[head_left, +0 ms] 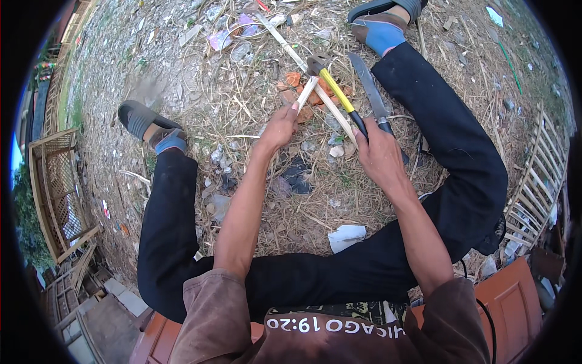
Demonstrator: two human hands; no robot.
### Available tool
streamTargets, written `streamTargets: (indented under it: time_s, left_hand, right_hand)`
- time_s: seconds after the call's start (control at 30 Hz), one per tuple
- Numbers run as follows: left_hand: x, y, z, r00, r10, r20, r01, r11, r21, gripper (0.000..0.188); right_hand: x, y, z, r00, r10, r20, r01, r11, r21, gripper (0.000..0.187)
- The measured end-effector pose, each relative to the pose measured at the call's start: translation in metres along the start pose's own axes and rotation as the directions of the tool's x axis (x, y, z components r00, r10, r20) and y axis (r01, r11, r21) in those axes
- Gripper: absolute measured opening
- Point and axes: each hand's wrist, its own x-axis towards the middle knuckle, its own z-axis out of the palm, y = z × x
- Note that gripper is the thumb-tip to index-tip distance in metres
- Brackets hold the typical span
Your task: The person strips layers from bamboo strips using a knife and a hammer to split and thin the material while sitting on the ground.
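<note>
My left hand [280,128] is closed around a short pale wooden strip [307,98] that slants up and away from me. Its far end meets a longer pale wooden strip [282,41], and the two cross on the ground. In my right hand [381,153] is a hammer with a yellow and black handle [337,88]. The dark hammer head [317,64] is over the crossing of the strips; whether it touches them I cannot tell. Just right of the hammer lies a large knife [368,86], its dark handle partly hidden by my right hand.
Dry grass and litter cover the ground between my legs. Orange scraps [293,79] lie by the crossed strips, and a white piece [347,238] is close to my lap. At far left stands a lattice frame [56,194]; at far right, a slatted wooden rack [536,176].
</note>
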Motion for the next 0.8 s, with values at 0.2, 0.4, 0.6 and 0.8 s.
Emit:
streamTargets:
  time_s: [0.2,0.4,0.6,0.8]
  left_hand:
    - [0.005,-0.005,0.0,0.999,-0.038,0.023,0.038,0.999,0.016,0.047]
    - [0.009,-0.016,0.004,0.999,0.052,-0.004,-0.052,0.998,0.041,0.037]
    - [0.011,-0.015,0.004,0.999,0.039,0.004,-0.039,0.992,0.12,0.044]
    - [0.005,-0.007,0.005,0.999,-0.033,-0.022,0.035,0.99,0.137,0.043]
  right_hand:
    - [0.001,0.002,0.01,0.999,0.035,-0.028,-0.036,0.998,-0.047,0.02]
    - [0.001,-0.003,0.006,0.997,0.032,-0.076,-0.031,0.999,0.008,0.018]
    - [-0.002,-0.002,0.003,0.997,0.045,-0.058,-0.045,0.999,0.01,0.017]
    - [0.001,0.01,0.016,0.998,0.039,-0.052,-0.042,0.998,-0.048,0.019]
